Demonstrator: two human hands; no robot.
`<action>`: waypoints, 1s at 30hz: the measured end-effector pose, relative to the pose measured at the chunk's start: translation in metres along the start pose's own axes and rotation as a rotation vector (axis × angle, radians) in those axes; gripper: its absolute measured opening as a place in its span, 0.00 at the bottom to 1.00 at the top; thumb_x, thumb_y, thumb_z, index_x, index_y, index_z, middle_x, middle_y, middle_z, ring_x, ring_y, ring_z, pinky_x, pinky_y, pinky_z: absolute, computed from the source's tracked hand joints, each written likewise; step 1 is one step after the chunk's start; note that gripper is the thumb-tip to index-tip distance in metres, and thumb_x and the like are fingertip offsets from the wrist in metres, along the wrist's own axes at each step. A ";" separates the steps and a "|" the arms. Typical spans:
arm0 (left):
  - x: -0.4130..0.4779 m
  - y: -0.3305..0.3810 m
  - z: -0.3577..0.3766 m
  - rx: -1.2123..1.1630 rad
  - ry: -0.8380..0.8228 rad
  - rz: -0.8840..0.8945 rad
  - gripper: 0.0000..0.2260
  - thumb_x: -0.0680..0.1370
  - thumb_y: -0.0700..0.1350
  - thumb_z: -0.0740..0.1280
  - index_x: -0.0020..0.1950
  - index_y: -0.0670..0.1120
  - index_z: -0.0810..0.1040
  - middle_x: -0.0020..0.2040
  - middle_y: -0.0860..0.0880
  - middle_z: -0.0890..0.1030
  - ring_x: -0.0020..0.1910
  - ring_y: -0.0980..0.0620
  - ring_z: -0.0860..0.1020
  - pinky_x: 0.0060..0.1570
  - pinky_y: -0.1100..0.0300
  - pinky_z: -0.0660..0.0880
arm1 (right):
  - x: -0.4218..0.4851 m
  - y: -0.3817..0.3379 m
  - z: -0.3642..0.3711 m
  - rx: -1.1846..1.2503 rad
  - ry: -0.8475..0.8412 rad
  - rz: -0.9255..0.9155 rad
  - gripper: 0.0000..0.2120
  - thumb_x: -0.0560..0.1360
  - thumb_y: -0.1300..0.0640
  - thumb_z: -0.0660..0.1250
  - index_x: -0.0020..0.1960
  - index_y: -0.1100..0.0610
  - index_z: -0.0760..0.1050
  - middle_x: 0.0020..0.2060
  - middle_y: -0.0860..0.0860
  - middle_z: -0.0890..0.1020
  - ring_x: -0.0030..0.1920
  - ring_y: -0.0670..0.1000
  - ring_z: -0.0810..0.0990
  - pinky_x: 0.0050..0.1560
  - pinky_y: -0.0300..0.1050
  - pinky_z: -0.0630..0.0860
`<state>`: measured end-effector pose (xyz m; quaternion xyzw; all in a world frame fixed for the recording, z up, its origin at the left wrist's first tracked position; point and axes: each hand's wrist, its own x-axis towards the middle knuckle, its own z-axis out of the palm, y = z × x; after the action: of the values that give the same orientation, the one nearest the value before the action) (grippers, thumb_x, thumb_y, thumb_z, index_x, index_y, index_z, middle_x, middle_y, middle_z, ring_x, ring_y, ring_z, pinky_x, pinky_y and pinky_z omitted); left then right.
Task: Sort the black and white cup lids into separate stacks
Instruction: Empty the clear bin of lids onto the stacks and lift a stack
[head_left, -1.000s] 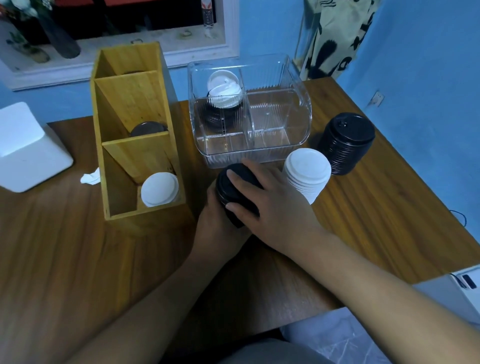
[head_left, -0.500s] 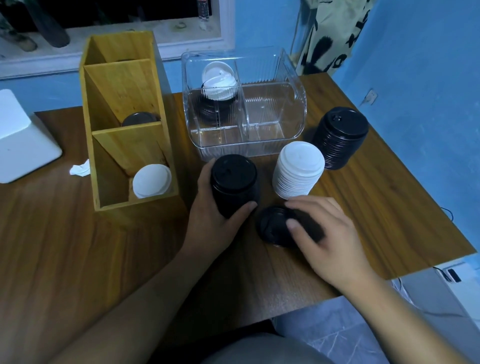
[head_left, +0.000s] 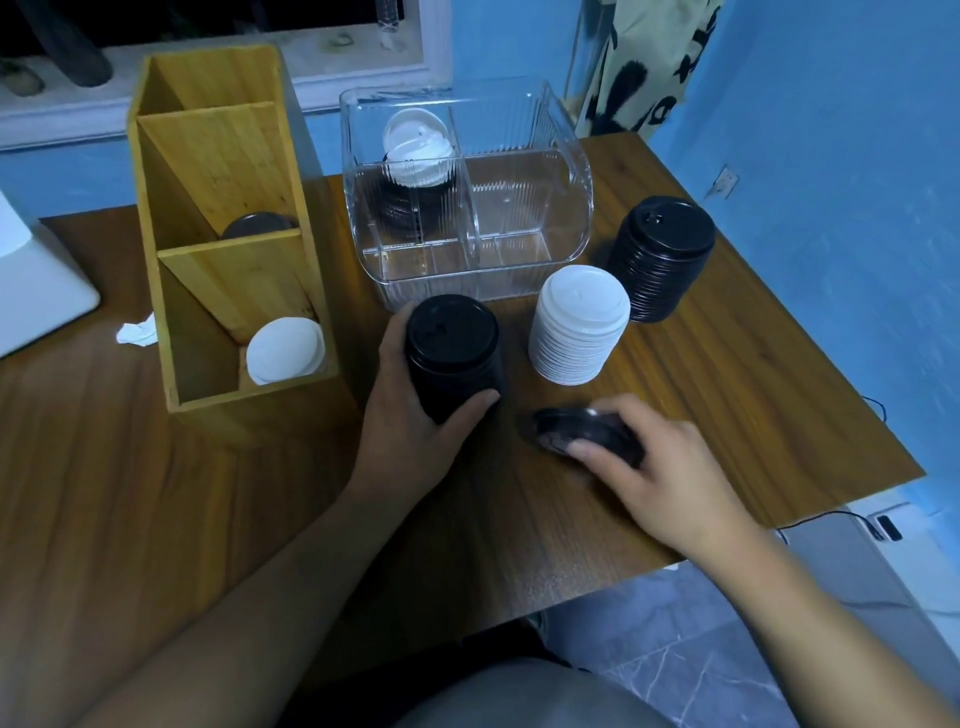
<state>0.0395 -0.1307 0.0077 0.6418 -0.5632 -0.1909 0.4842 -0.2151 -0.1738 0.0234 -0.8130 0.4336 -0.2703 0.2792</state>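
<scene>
Grips the near black stack (head_left: 452, 353) upright on the table (head_left: 753, 415) with the left hand (head_left: 410, 421), fingers curled round it. Holds 1 black lid (head_left: 569, 432) in the curled fingers of the right hand (head_left: 670, 467), taken off that stack within the last 1 s, now tilted just beside it. Leaves white stack (head_left: 579, 325) and far black stack (head_left: 660, 260) unmoved. Indicates sorting under way.

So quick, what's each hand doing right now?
Left hand: gripping the black lid stack.
Right hand: fingers curled round a loose black lid.
</scene>
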 end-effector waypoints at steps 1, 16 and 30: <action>0.000 0.001 0.000 0.000 0.000 0.004 0.44 0.73 0.52 0.79 0.79 0.61 0.52 0.72 0.71 0.62 0.75 0.68 0.62 0.72 0.71 0.61 | 0.004 -0.002 -0.008 0.007 -0.029 0.015 0.16 0.75 0.36 0.68 0.53 0.46 0.76 0.40 0.40 0.84 0.42 0.42 0.82 0.42 0.35 0.75; -0.001 0.001 0.000 0.001 0.001 -0.001 0.45 0.73 0.51 0.79 0.75 0.69 0.49 0.69 0.78 0.60 0.72 0.73 0.61 0.70 0.76 0.59 | -0.003 0.023 -0.014 -0.096 -0.227 -0.077 0.33 0.70 0.34 0.72 0.71 0.46 0.74 0.67 0.42 0.74 0.67 0.45 0.71 0.68 0.44 0.69; -0.001 0.005 0.000 -0.048 0.004 -0.039 0.39 0.71 0.57 0.78 0.73 0.67 0.57 0.67 0.72 0.68 0.69 0.67 0.70 0.64 0.73 0.69 | 0.066 -0.070 0.005 0.065 0.150 -0.244 0.26 0.72 0.40 0.73 0.66 0.51 0.80 0.61 0.45 0.82 0.63 0.46 0.77 0.64 0.33 0.68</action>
<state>0.0365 -0.1288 0.0119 0.6411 -0.5450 -0.2124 0.4968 -0.1412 -0.1969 0.0811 -0.8276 0.3424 -0.3762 0.2374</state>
